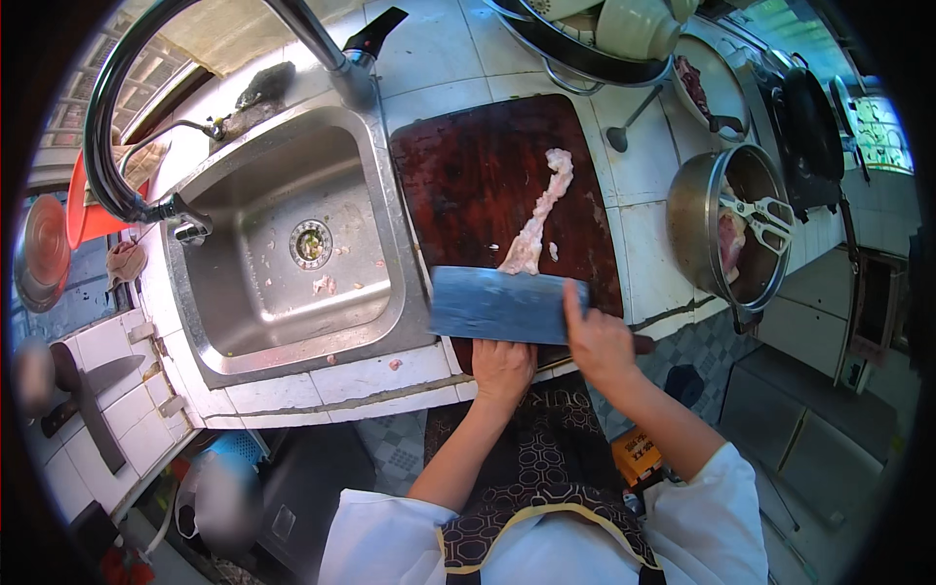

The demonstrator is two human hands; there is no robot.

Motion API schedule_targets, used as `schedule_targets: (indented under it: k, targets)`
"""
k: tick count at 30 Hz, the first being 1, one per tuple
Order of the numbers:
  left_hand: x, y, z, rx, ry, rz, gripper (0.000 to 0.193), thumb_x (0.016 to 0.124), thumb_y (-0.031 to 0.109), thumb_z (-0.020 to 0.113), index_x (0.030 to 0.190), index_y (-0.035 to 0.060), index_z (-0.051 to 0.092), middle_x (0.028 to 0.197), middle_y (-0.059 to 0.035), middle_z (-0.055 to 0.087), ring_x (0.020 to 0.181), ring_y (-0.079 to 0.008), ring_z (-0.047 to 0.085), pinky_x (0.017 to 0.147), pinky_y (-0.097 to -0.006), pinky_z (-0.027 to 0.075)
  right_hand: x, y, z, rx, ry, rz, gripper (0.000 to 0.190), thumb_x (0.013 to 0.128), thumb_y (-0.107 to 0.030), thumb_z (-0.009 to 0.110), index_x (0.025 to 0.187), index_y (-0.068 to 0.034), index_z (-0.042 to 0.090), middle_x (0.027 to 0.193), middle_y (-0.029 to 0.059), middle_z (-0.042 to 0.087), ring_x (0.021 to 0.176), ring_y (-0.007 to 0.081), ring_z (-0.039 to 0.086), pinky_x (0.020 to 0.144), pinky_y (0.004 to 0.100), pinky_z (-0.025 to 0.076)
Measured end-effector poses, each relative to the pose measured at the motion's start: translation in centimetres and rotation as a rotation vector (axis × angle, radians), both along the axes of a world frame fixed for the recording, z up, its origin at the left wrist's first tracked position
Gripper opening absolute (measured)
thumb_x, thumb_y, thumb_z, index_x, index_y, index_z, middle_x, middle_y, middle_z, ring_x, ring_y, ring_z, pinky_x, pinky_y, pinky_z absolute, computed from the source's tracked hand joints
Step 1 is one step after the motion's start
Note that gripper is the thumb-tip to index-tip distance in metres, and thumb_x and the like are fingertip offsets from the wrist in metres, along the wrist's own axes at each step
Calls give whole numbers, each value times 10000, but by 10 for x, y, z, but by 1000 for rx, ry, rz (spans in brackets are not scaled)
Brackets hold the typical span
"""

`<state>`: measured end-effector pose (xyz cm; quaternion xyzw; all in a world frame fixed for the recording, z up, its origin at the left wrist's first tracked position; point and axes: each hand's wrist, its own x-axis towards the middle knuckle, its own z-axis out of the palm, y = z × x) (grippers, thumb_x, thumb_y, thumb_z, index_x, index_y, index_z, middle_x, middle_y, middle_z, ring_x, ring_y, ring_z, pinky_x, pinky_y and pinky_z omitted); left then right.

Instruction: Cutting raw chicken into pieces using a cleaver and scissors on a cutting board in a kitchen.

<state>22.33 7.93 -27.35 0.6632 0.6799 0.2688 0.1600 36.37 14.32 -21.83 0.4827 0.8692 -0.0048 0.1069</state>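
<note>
My right hand (601, 342) grips the handle of a broad cleaver (501, 303), its index finger lying along the blade. The blade lies across the near part of a dark red-brown cutting board (468, 190). My left hand (503, 369) is at the board's near edge, just below the cleaver. Its fingers are hidden under the blade, so what they touch cannot be seen. A long pale strip of fatty meat or skin (537, 219) runs from the blade towards the board's far right, with a small scrap (553, 251) beside it.
A steel sink (234, 241) with scraps adjoins the board on the left, under a curved faucet (102, 124). On the right stand a metal pot (691, 227) with meat and kitchen scissors (764, 219), a ladle (629, 124) and a plate of meat (720, 62). Knives (95, 417) rest at far left.
</note>
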Motion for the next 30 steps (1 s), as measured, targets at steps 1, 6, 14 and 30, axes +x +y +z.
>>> schedule_targets:
  k: [1, 6, 14, 30]
  targets:
    - [-1, 0, -1, -17, 20, -5, 442, 695, 140, 646, 1116, 21, 581, 1170, -191, 510, 1149, -387, 434, 993, -506, 306, -12, 3, -4, 26, 46, 52, 584, 741, -136, 513, 1306, -20, 427, 577, 69, 511, 472, 220, 560, 449, 354, 466]
    - [-3, -1, 0, -36, 30, -9, 440, 689, 140, 641, 1108, 17, 583, 1158, -194, 510, 1132, -389, 435, 996, -508, 300, 11, -1, -4, 23, 0, 5, 577, 741, -140, 512, 1299, -18, 432, 576, 68, 514, 468, 217, 561, 462, 349, 469]
    - [1, 2, -2, -8, 38, -1, 442, 678, 123, 631, 1102, 9, 582, 1162, -200, 498, 1137, -397, 424, 1004, -513, 298, -27, 6, -3, 56, 64, 8, 601, 741, -133, 523, 1320, -26, 407, 566, 77, 530, 463, 225, 568, 452, 349, 477]
    - [-2, 5, 6, -20, 101, 17, 447, 698, 118, 595, 1124, -13, 563, 1169, -227, 483, 1158, -423, 404, 1008, -509, 305, 28, 4, -4, -29, -25, -154, 600, 746, -160, 523, 1317, -18, 404, 533, 66, 538, 452, 216, 584, 437, 344, 482]
